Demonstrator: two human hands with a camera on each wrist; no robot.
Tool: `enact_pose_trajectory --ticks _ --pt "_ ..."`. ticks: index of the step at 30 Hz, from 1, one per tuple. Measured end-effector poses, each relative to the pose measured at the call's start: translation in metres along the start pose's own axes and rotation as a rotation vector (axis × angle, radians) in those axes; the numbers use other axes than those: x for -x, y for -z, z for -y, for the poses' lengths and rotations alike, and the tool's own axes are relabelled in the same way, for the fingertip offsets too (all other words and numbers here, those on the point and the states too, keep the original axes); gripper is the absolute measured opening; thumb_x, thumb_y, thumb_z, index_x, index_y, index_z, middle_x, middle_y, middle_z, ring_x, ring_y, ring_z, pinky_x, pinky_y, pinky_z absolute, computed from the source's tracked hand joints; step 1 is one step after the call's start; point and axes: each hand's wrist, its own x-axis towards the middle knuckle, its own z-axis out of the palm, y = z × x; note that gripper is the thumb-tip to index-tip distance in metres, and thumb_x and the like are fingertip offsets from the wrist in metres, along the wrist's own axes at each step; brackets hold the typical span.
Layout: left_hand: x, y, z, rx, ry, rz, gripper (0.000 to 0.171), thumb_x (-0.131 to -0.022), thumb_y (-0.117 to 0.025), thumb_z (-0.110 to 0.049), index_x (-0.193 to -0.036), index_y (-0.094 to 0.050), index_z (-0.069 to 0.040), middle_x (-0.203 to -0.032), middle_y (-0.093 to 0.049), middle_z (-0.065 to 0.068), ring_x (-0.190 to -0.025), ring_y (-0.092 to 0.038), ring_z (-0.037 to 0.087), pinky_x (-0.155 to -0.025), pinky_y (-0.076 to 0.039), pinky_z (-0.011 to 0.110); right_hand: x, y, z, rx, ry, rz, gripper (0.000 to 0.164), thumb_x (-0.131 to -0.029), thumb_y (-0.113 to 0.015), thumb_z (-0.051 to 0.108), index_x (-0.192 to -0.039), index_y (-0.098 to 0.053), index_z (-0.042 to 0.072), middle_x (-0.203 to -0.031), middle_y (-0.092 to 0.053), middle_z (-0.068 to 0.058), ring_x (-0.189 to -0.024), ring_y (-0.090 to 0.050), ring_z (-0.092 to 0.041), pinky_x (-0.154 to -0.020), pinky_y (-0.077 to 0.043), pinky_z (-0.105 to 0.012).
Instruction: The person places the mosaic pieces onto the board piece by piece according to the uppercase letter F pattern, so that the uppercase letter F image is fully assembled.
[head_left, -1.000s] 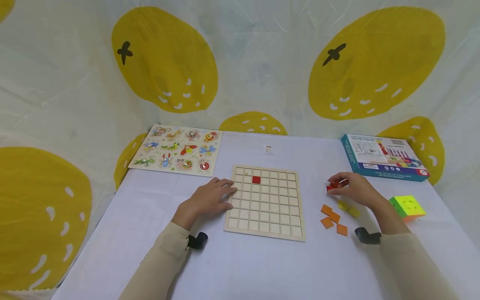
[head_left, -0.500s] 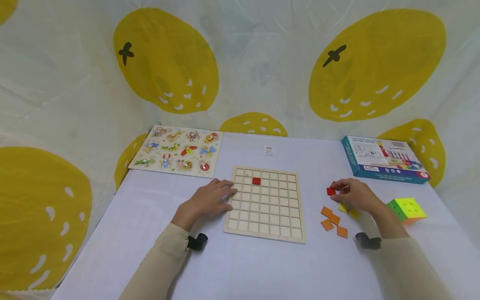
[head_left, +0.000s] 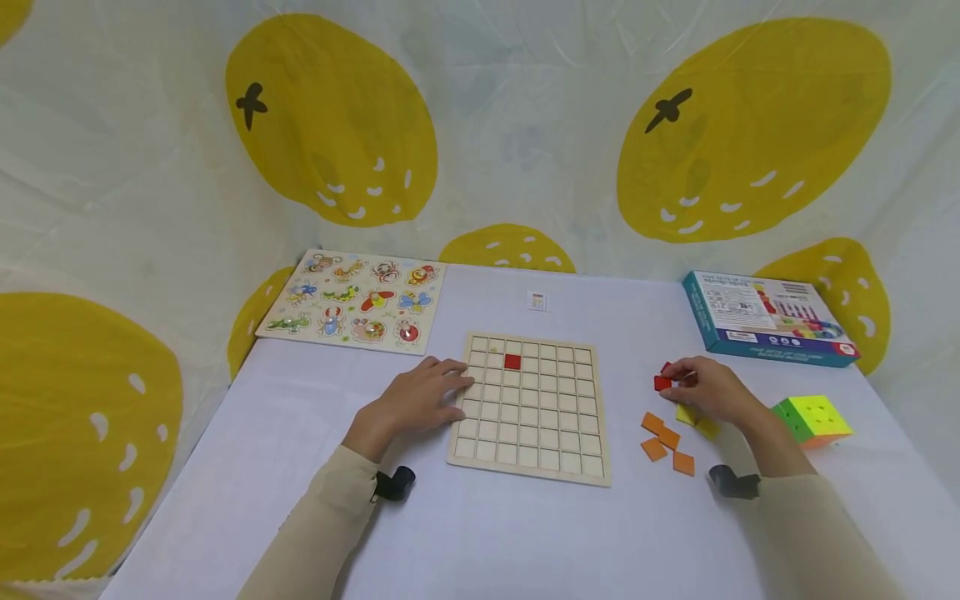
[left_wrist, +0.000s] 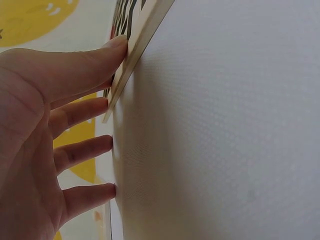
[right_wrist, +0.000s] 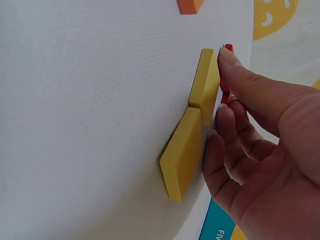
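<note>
My left hand [head_left: 414,398] rests against the left edge of a wooden grid board [head_left: 528,412], thumb and fingertips touching its rim, fingers loosely extended. One red square tile [head_left: 512,362] lies in a cell near the board's top. To the right of the board, my right hand [head_left: 708,388] pinches another red tile [head_left: 662,383] at the tabletop between thumb and fingers. A further bit of red [head_left: 666,367] shows behind the fingers. Two yellow tiles [right_wrist: 182,155] lie under the right hand, and several orange tiles [head_left: 654,450] are scattered in front of it.
An insect peg puzzle [head_left: 352,300] stands at the back left. A small printed card [head_left: 537,301] lies behind the board. At the right are a teal toy box [head_left: 772,321] and a puzzle cube [head_left: 813,419], the cube close to the right forearm.
My right hand has shifted slightly toward me over the yellow tiles, and a red tile now shows at its fingertips. The left hand and the board stay in place.
</note>
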Motion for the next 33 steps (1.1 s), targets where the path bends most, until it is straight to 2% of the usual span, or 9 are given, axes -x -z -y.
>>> enact_pose_trajectory --ticks 6,12,17,23,33 --pt "-0.001 0.000 0.000 0.001 0.003 0.000 0.057 -0.091 -0.075 -0.040 -0.144 -0.060 -0.023 -0.157 -0.050 -0.002 -0.141 -0.047 0.024 -0.108 -0.051 0.046 0.003 0.004 -0.001 -0.025 0.013 0.019 0.052 -0.096 -0.072 0.030 -0.134 -0.056 -0.002 -0.126 -0.062 -0.026 -0.111 -0.058 -0.033 -0.089 -0.060 -0.036" --pt "0.000 0.001 0.000 0.002 0.003 0.001 0.056 -0.091 -0.075 -0.040 -0.143 -0.061 -0.023 -0.157 -0.050 -0.002 -0.141 -0.047 0.025 -0.107 -0.051 0.046 0.004 0.008 0.000 -0.060 0.009 0.006 0.052 -0.099 -0.068 0.028 -0.138 -0.052 -0.001 -0.131 -0.059 -0.027 -0.115 -0.057 -0.034 -0.087 -0.057 -0.030" --pt "0.000 0.001 0.000 0.002 -0.003 0.001 0.056 -0.092 -0.075 -0.040 -0.143 -0.061 -0.023 -0.157 -0.050 -0.001 -0.141 -0.048 0.025 -0.107 -0.051 0.047 0.005 0.011 0.005 -0.085 0.024 -0.039 0.050 -0.099 -0.067 0.024 -0.140 -0.052 0.000 -0.136 -0.057 -0.028 -0.118 -0.056 -0.038 -0.086 -0.058 -0.027" --pt "0.000 0.002 0.000 -0.005 -0.004 -0.004 0.056 -0.092 -0.074 -0.040 -0.143 -0.061 -0.023 -0.157 -0.050 -0.001 -0.141 -0.047 0.026 -0.108 -0.051 0.048 0.004 0.013 0.016 -0.111 0.040 -0.077 0.048 -0.099 -0.067 0.025 -0.141 -0.055 0.005 -0.140 -0.056 -0.025 -0.122 -0.055 -0.038 -0.082 -0.053 -0.013" --pt "0.001 0.003 0.000 0.001 -0.005 -0.002 0.056 -0.092 -0.074 -0.040 -0.144 -0.060 -0.023 -0.157 -0.050 -0.001 -0.141 -0.047 0.026 -0.107 -0.051 0.049 -0.001 0.010 0.041 -0.114 0.041 -0.107 0.049 -0.099 -0.067 0.031 -0.142 -0.058 0.009 -0.133 -0.063 -0.024 -0.107 -0.063 -0.029 -0.080 -0.057 -0.024"
